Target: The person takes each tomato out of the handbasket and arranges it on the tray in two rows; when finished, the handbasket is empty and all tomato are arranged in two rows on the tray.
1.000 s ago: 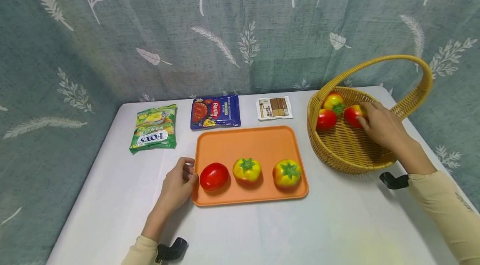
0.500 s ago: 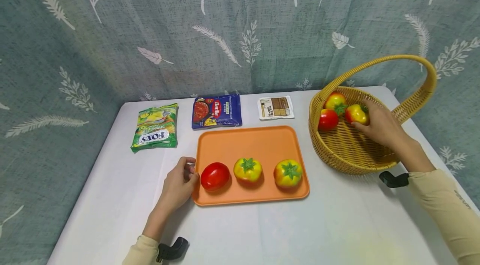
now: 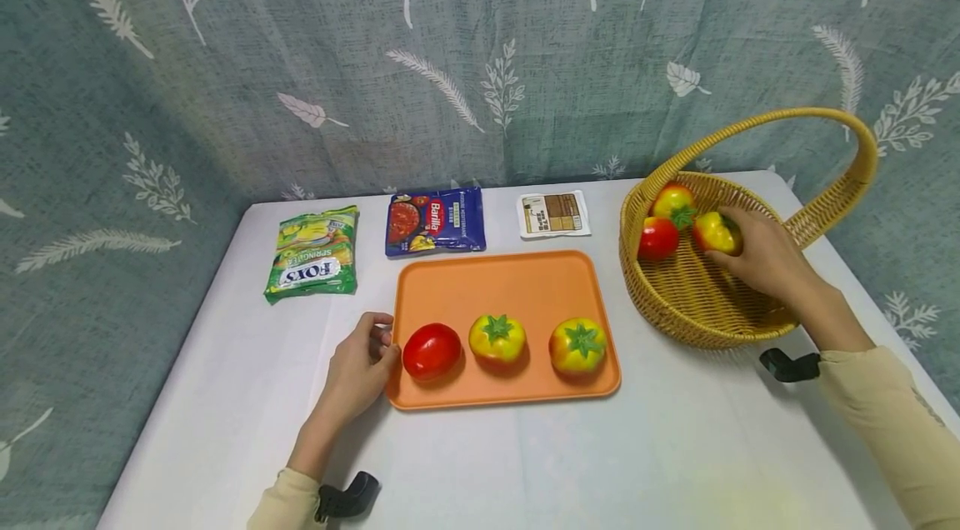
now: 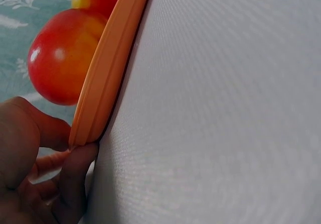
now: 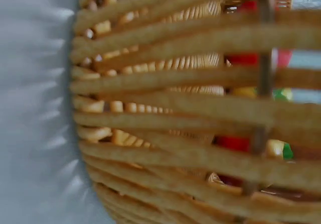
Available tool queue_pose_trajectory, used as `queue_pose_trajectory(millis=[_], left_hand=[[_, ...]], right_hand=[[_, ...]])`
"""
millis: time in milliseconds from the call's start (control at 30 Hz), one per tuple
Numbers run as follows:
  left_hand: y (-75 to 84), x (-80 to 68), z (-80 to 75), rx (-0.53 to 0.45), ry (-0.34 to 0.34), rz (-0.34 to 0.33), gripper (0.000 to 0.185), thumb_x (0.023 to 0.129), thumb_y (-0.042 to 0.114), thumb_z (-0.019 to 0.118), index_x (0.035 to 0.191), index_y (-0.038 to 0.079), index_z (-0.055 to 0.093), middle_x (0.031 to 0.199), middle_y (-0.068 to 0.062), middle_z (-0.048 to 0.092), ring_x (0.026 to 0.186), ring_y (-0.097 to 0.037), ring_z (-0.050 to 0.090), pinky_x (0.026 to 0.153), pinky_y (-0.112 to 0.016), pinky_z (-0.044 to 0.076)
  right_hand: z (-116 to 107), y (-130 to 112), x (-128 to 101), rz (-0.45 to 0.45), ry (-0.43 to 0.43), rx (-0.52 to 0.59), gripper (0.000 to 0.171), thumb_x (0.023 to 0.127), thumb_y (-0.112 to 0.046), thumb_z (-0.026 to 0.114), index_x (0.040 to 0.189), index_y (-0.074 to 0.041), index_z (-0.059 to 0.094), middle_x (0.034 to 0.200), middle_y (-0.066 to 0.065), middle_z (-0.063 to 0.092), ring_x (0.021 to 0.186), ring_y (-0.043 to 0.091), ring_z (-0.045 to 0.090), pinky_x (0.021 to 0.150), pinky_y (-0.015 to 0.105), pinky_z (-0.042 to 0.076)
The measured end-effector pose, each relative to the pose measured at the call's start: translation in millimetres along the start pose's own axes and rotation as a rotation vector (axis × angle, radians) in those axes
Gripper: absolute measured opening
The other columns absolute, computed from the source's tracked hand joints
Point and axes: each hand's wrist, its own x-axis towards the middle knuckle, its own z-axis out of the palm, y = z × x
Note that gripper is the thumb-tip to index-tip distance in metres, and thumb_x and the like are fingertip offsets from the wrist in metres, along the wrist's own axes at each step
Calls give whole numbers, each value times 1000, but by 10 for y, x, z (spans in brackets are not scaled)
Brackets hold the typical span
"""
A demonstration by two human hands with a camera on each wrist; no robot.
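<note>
An orange tray (image 3: pixel 495 280) sits mid-table with a red tomato (image 3: pixel 431 351) and two yellow-red tomatoes (image 3: pixel 497 338) (image 3: pixel 577 346) along its near side. My left hand (image 3: pixel 358 370) holds the tray's near-left rim, thumb on top; in the left wrist view the fingers (image 4: pixel 75 174) pinch the orange tray edge (image 4: pixel 108 78) under the red tomato (image 4: pixel 62 56). My right hand (image 3: pixel 757 251) reaches inside the wicker basket (image 3: pixel 697 305) and grips a yellow-red tomato (image 3: pixel 715 232). Two more tomatoes (image 3: pixel 657 237) (image 3: pixel 672 201) lie in the basket. The right wrist view shows only the basket's weave (image 5: pixel 175 108).
Behind the tray lie a green snack bag (image 3: pixel 313 253), a blue Barilla pouch (image 3: pixel 435 221) and a small white-brown packet (image 3: pixel 552 214). A leaf-patterned curtain hangs behind the white table (image 3: pixel 525 463). The basket's tall handle (image 3: pixel 855 147) arches over my right hand.
My right hand has closed round the yellow-red tomato in the basket and turned it slightly. The left hand stays on the tray rim.
</note>
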Motion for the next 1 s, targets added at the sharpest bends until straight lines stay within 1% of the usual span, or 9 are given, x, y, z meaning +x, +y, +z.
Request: queue_pose_trajectory(millis=[167, 267, 533, 767, 1000], left_hand=[[-3, 8, 2, 2, 3, -3, 42, 89, 8, 64, 128, 6, 51, 99, -7, 57, 83, -20, 54, 70, -25, 49], [-10, 8, 6, 1, 6, 2, 41, 89, 7, 65, 128, 6, 51, 98, -7, 58, 83, -21, 54, 71, -26, 49], [-30, 6, 11, -12, -4, 3, 42, 89, 7, 65, 128, 6, 51, 98, -6, 57, 83, -20, 54, 71, -26, 50], [-24, 7, 10, -6, 3, 8, 41, 89, 7, 65, 128, 6, 51, 99, -7, 58, 83, -20, 54, 71, -26, 49], [-21, 8, 20, -2, 14, 15, 41, 88, 7, 65, 127, 6, 52, 97, -7, 57, 82, -21, 54, 71, -27, 49]], right_hand=[[-16, -42, -40, 8, 3, -17, 71, 83, -11, 79, 139, 12, 42, 133, 38, 45, 119, 56, 43, 96, 68, 34], [-39, -83, -60, 3, 21, -28, 71, 82, -11, 80, 140, 10, 44, 135, 37, 45, 119, 55, 43, 94, 69, 35], [-111, -224, -123, -45, 89, -54, 69, 79, -8, 81, 138, 5, 49, 130, 32, 49, 110, 50, 50, 85, 66, 42], [-180, -382, -190, -80, 116, -62, 70, 77, -7, 83, 138, 3, 51, 130, 31, 50, 112, 50, 49, 87, 67, 42], [-230, -518, -233, -117, 141, -81, 73, 75, -6, 84, 140, 1, 51, 130, 30, 50, 106, 50, 52, 81, 64, 45]])
